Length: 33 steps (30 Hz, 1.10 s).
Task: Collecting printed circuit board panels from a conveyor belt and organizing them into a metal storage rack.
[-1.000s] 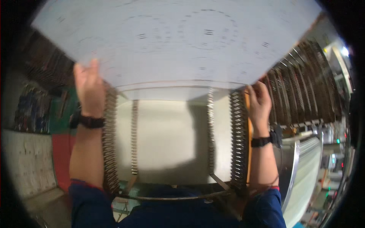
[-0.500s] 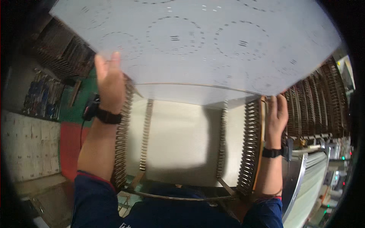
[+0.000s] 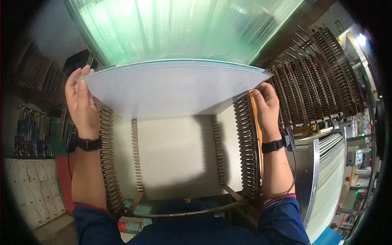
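A wide, thin, pale grey sheet (image 3: 171, 87) stands nearly upright at the far end of a slotted metal rack (image 3: 111, 159), its top edge towards me. Just behind that edge runs a second, bluish edge, so at least two sheets may be there. My left hand (image 3: 83, 104) pinches the left corner, thumb in front and fingers behind. At the right corner my right hand (image 3: 267, 110) has its fingers curled and thumb against the edge, beside an orange strip (image 3: 257, 118) on the rack's side. The fingertips there are partly hidden.
Beyond the sheet is a large shiny green, streaked surface (image 3: 179, 28). More slotted racks (image 3: 318, 81) stand at the right, above a metal-framed stack of pale sheets (image 3: 326, 179). Pale cabinets (image 3: 34, 183) are at lower left.
The sheet has swung from showing its broad printed face to standing nearly edge-on, uncovering the green surface behind. My left hand, earlier spread beside it, now grips its corner.
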Tool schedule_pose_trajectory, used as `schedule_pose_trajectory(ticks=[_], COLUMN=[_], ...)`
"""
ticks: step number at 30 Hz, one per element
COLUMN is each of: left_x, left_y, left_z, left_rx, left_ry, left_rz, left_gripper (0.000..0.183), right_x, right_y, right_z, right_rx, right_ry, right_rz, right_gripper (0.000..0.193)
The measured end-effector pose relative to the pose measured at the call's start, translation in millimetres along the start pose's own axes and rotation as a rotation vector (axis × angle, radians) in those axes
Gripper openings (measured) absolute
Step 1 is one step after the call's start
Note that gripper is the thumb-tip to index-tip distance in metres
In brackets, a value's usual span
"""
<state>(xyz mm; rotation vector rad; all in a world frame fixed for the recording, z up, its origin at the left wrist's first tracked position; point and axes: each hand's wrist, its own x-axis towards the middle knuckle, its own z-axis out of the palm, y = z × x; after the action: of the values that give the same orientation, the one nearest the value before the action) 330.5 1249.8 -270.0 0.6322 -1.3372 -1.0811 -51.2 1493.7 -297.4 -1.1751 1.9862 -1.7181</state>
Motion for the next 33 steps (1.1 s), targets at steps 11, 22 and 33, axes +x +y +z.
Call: schedule_pose_trajectory(ticks=[11, 22, 33], left_x=[9, -14, -29], left_y=[-10, 10, 53], left_z=[-42, -39, -47], left_rx=[0.179, 0.553, 0.734], left_ry=[-0.172, -0.260, -0.023], left_rz=[-0.186, -0.181, 0.516], left_gripper=[0.048, 0.053, 0.064], right_x=[-2, -65, -113], right_y=[2, -25, -24], right_z=[-32, -34, -44], right_rx=[0.175, 0.621, 0.439], right_ry=[0.051, -0.246, 0.139], right_rz=[0.309, 0.581, 0.146], right_gripper=[0.029, 0.045, 0.059])
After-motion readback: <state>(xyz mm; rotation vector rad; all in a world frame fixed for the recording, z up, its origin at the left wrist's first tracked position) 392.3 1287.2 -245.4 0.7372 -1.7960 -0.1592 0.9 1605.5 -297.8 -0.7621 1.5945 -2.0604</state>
